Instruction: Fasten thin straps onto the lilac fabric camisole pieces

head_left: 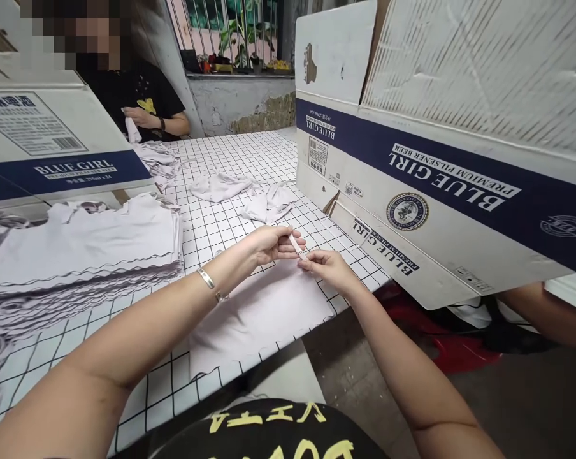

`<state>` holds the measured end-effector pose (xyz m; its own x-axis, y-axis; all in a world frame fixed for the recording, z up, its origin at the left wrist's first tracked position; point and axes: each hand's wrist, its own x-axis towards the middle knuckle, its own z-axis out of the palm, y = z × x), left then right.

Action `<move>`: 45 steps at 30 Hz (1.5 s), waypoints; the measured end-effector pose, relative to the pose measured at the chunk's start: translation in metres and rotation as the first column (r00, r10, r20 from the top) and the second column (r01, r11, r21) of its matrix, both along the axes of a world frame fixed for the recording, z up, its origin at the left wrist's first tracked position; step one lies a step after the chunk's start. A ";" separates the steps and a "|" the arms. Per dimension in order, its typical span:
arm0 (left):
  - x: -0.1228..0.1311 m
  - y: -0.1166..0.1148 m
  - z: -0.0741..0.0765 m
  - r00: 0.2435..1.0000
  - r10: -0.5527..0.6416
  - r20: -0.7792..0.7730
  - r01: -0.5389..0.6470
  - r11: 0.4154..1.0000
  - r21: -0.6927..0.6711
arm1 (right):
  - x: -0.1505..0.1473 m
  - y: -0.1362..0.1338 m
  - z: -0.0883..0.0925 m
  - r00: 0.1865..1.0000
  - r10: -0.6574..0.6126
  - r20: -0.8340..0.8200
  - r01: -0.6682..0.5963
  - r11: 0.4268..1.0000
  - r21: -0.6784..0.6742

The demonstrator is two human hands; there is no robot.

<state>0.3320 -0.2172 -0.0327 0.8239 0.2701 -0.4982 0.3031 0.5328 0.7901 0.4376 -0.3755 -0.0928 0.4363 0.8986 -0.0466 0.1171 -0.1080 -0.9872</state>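
Observation:
A pale pink garment point(264, 306) lies on the checked tabletop in front of me, partly under my left forearm. Its thin strap point(295, 243) is raised between my two hands. My left hand point(274, 245) is turned palm up and pinches the strap's upper part between thumb and fingers. Close beside it, my right hand point(327, 269) grips the strap's lower end near a small slider, with thumb and forefinger pressed together. A silver bracelet point(206, 278) sits on my left wrist.
A tall stack of similar garments point(82, 245) stands at left. Two crumpled garments point(269, 203) lie beyond my hands. Blue Girl cartons point(412, 159) rise at right and behind the stack. Across the table, a person point(139, 102) holds pale fabric. Another person's arm point(548, 312) shows at far right.

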 end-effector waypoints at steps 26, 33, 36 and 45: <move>-0.083 -0.036 -0.080 0.925 0.035 -0.378 0.349 0.315 0.883 | -0.013 0.045 -0.026 0.977 0.212 -0.009 -0.211 0.977 0.007; -0.087 -0.037 -0.079 0.956 0.066 -0.287 0.234 0.421 0.876 | -0.017 0.044 -0.032 0.948 0.315 0.039 -0.316 0.949 0.018; -0.087 -0.039 -0.075 0.967 0.094 -0.237 0.171 0.451 0.876 | -0.019 0.042 -0.032 0.947 0.320 0.014 -0.320 0.948 -0.008; -0.087 -0.044 -0.075 0.977 0.136 -0.162 0.083 0.459 0.885 | -0.017 0.041 -0.032 0.952 0.304 0.035 -0.303 0.953 -0.026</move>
<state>0.2454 -0.2607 -0.1079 0.7310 0.6731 -0.1124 0.4938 -0.4081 0.7678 0.4205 -0.3344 -0.1249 0.1450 0.9879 -0.0547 0.1854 -0.0815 -0.9793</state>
